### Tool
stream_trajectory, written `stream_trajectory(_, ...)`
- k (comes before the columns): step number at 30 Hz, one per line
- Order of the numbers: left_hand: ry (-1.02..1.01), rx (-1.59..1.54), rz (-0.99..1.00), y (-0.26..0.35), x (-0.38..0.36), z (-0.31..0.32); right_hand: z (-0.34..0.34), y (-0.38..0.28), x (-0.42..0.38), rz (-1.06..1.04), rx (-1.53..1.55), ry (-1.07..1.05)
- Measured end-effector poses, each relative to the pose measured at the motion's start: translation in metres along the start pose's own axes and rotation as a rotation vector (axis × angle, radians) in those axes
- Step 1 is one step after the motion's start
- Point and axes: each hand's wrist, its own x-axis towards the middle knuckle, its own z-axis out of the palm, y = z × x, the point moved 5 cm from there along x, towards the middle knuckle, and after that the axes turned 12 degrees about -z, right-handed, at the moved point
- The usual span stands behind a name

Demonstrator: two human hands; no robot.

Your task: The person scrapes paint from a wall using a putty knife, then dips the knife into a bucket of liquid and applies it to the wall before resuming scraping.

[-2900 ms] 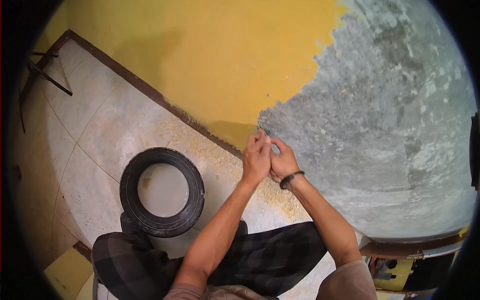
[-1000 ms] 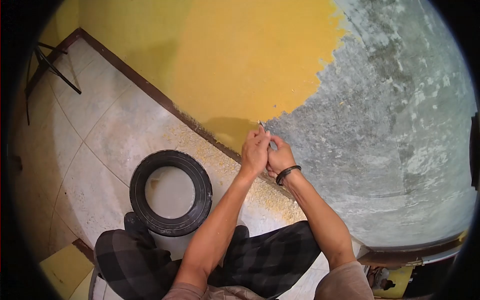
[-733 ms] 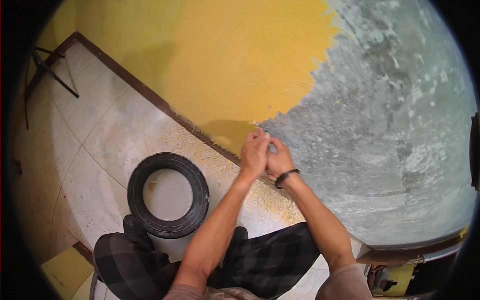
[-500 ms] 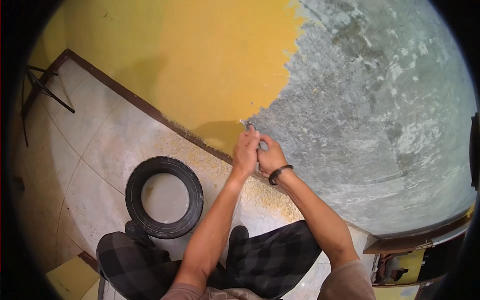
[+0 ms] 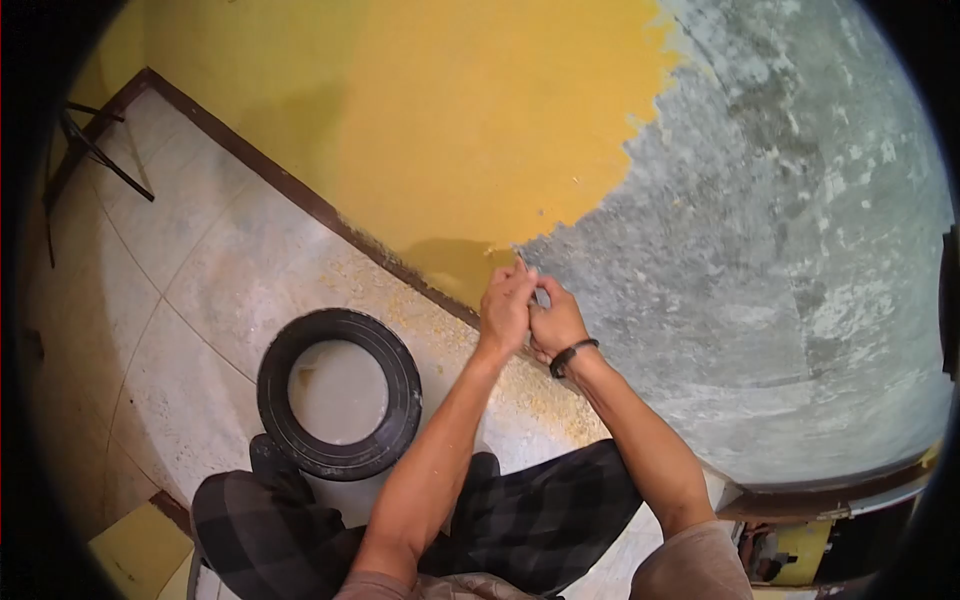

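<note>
Both hands are close together at the ragged lower edge of the yellow paint (image 5: 450, 130), where bare grey wall (image 5: 720, 260) begins. My right hand (image 5: 558, 322), with a dark band at the wrist, is closed round the handle of a scraper (image 5: 539, 298), mostly hidden by the fingers. My left hand (image 5: 507, 312) is closed against the front of the same tool, its fingertips near the wall. The blade is too small and covered to make out clearly.
A black round tub (image 5: 272, 385) with pale, cloudy liquid stands on the tiled floor left of my arms. Paint flakes (image 5: 540, 405) lie along the brown skirting (image 5: 300, 195). A thin black metal frame (image 5: 125, 178) stands at far left.
The view has shifted, so wall and tub appear further right. My hands remain together at the paint edge, having moved slightly right and down in view.
</note>
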Motion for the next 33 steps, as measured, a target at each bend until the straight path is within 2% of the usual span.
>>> stream_trajectory(1,-0.058,-0.098,-0.044,-0.002,-0.001,0.000,-0.002,0.011,0.002,0.016,-0.006,0.014)
stream_trajectory(2,-0.073,0.026,-0.063,-0.001,-0.001,0.000,-0.004,0.019,0.011,-0.073,-0.051,0.000)
stream_trajectory(3,-0.090,0.023,-0.064,0.002,-0.005,0.007,-0.005,0.010,0.012,-0.160,-0.097,-0.015)
stream_trajectory(4,-0.095,-0.019,-0.080,0.005,-0.009,0.010,-0.010,0.009,0.006,-0.053,0.001,-0.027)
stream_trajectory(5,-0.085,-0.059,-0.090,0.007,-0.010,0.007,-0.012,0.002,0.000,-0.058,0.001,-0.032)
stream_trajectory(7,-0.039,0.027,0.002,0.008,-0.007,0.005,-0.012,0.000,-0.004,0.087,0.085,-0.058)
stream_trajectory(9,0.027,0.119,0.019,0.008,-0.002,0.002,-0.001,0.007,0.014,0.021,0.116,-0.027)
stream_trajectory(10,0.056,0.107,-0.057,0.010,-0.001,-0.003,0.003,0.009,0.019,0.030,0.105,-0.048)
stream_trajectory(14,-0.037,0.101,-0.115,0.003,0.005,-0.011,0.005,0.000,0.008,0.009,0.059,-0.069)
stream_trajectory(17,-0.013,0.117,-0.019,0.012,-0.010,0.003,0.001,0.007,0.004,0.033,0.079,-0.051)
stream_trajectory(19,0.007,0.124,-0.045,0.008,-0.003,0.001,0.007,0.010,0.010,-0.019,0.148,0.032)
stream_trajectory(20,0.072,0.116,-0.050,0.007,0.000,-0.005,0.010,0.010,0.016,-0.015,0.088,-0.047)
stream_trajectory(21,0.132,0.110,-0.053,0.008,0.000,-0.010,0.010,0.015,0.016,-0.004,0.090,-0.032)
stream_trajectory(22,0.068,0.073,-0.125,0.009,0.003,-0.014,0.014,0.018,0.022,-0.032,0.040,-0.039)
stream_trajectory(23,0.071,0.075,-0.116,0.014,0.003,-0.014,0.018,0.016,0.027,-0.066,-0.009,-0.054)
stream_trajectory(25,-0.017,0.097,-0.143,0.014,-0.004,-0.015,0.014,0.016,0.016,-0.001,-0.030,-0.103)
stream_trajectory(27,-0.032,0.053,-0.089,0.004,-0.003,-0.006,0.007,0.022,0.012,-0.119,0.008,-0.006)
stream_trajectory(28,-0.020,0.048,-0.052,0.008,-0.009,0.002,0.000,0.008,0.002,-0.083,0.081,0.003)
stream_trajectory(30,0.007,0.050,-0.002,0.010,-0.012,0.004,0.004,0.007,0.000,-0.021,0.003,-0.014)
stream_trajectory(33,-0.015,-0.118,-0.082,0.010,-0.013,0.001,0.005,0.030,0.014,0.073,-0.060,-0.005)
